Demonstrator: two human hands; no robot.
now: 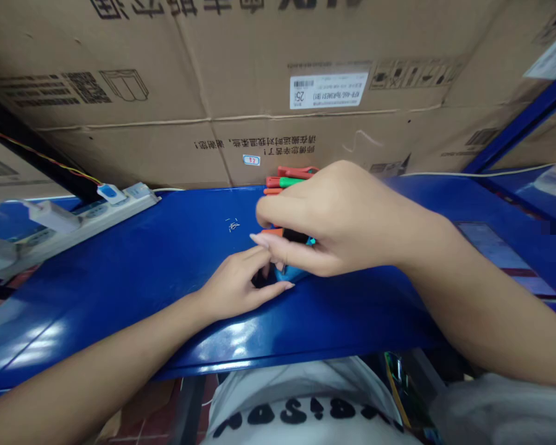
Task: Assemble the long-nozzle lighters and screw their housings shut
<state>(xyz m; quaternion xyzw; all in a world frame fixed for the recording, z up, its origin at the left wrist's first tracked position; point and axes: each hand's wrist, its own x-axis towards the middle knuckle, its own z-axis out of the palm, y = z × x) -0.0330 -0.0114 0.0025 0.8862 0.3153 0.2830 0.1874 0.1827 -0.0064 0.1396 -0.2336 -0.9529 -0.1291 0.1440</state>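
My left hand (241, 278) rests low over the blue table (189, 222), its fingers bent and its thumb stretched along a light-blue object (293, 272). What its fingers grip is hidden. My right hand (319, 222) arches over the same spot with thumb and fingers closing together near the left fingertips. An orange-and-black piece (296, 235) shows between its thumb and fingers. The hand hides most of this piece, so its kind is unclear. Just behind my right hand lie tools with red and green handles (290, 182), partly covered.
Thin pale scraps (232, 225) lie left of my hands. A white power strip (97, 216) with plugs runs along the left side. A large cardboard box (241, 74) stands behind the table. A flat rectangular item with a pale surface (505, 256) lies at right, beyond my forearm.
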